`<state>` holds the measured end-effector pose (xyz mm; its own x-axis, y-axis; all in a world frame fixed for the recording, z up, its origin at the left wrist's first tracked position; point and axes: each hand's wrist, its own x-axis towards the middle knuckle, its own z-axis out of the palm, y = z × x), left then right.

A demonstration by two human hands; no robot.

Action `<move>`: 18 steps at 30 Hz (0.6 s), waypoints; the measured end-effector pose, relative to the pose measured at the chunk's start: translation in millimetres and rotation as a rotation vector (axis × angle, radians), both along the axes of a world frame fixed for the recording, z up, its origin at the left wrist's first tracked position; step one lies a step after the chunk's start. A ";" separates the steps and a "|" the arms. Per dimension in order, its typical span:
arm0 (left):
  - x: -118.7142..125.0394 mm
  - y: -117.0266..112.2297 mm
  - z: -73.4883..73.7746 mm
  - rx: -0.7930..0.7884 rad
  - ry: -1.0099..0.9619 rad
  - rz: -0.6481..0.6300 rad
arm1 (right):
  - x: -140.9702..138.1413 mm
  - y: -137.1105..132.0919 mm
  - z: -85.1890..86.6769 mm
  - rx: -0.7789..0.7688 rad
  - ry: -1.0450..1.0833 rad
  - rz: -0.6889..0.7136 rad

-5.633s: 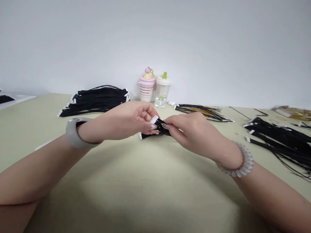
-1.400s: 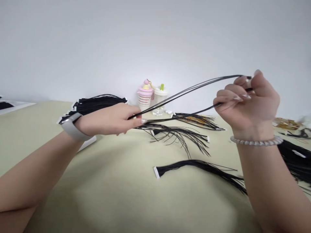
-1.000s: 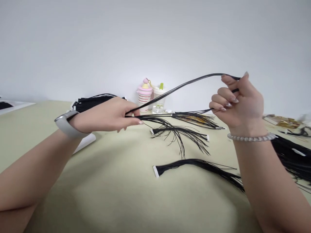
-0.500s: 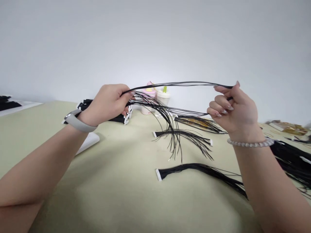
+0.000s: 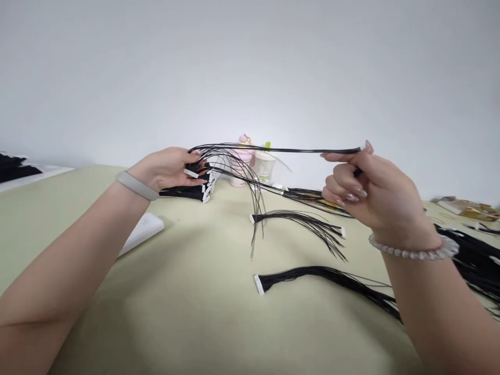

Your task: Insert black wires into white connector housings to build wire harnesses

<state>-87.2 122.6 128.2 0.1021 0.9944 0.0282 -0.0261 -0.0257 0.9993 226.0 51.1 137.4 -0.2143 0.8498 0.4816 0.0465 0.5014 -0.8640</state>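
Up off the table, a black wire harness stretched nearly level between the two hands, its thin wires mostly straight along the top. From the left hand, with its grey wristband, a loose fan of strands drooping in long arcs toward the tabletop. Fingers of that hand curled and pressed together around the bundled end, a white connector showing beside them. Right hand, beaded bracelet at the wrist, pinching the wires between thumb and index finger, other fingers curled below; any connector at that end hidden inside the grip. As for progress, one harness up in the hands, two more lying singly and well apart on the pale green table: an upper harness with a white connector at each end, a lower harness with a white connector at its left end. Also a stack of harnesses behind the left hand and a dense pile of harnesses at the right edge.
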 end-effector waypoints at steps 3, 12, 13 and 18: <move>-2.7 3.5 -1.5 -0.103 -0.181 -0.041 | 3.0 5.6 -0.6 -0.050 0.050 0.044; 8.5 4.1 -10.1 -0.008 -0.055 -0.124 | 12.5 7.9 3.5 -0.090 0.116 -0.014; 9.7 3.1 -10.9 -0.009 -0.004 -0.157 | 13.6 7.5 4.1 -0.084 0.133 -0.024; 17.8 -7.6 -12.0 0.026 0.182 -0.329 | 19.0 8.8 5.5 -0.051 0.267 -0.042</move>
<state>-69.4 115.0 116.2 0.4213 0.9069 0.0054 0.1405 -0.0711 0.9875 245.1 59.9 142.8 -0.0497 0.8800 0.4724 -0.1664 0.4591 -0.8727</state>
